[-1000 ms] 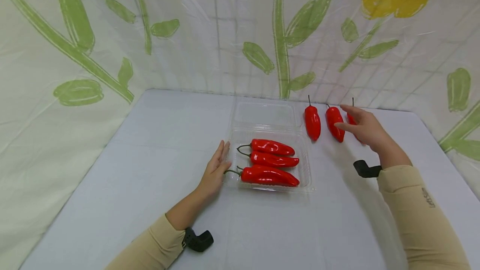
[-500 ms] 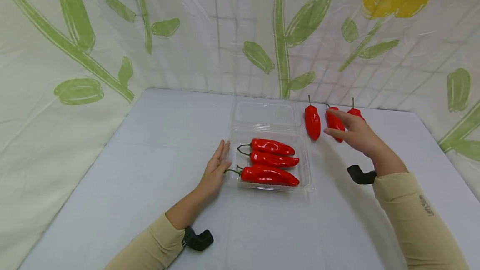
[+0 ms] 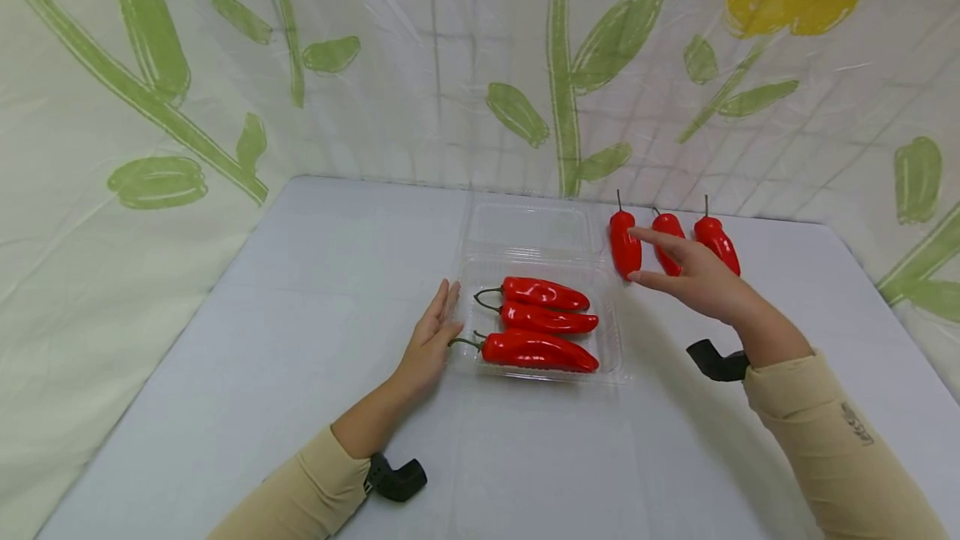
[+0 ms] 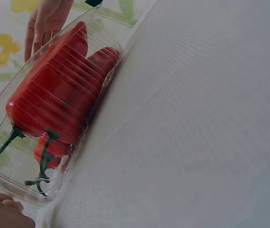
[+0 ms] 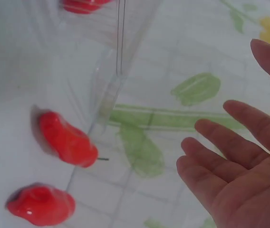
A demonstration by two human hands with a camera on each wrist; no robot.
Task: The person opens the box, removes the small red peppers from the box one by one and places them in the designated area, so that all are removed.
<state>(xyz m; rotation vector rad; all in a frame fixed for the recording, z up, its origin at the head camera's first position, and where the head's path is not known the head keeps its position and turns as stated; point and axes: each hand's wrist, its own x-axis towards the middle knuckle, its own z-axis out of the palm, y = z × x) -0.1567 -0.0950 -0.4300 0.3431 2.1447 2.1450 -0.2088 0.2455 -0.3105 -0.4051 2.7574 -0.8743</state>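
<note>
A clear plastic clamshell box stands on the table with its lid laid back. Inside, three red chili peppers lie side by side, stems toward the left. My left hand rests against the box's left rim, fingers straight; the left wrist view shows the peppers through the ribbed wall. Outside the box, at the back right, three more red peppers lie in a row: a left one, a middle one and a right one. My right hand hovers over the row, fingers extended, holding nothing, partly covering the middle pepper.
A white table lies under everything. Behind it hangs a pale curtain printed with yellow flowers and green leaves, meeting the table's back edge.
My right hand has moved left along the row, from the right pepper toward the left one, uncovering the right pepper. The left hand and the box stay put.
</note>
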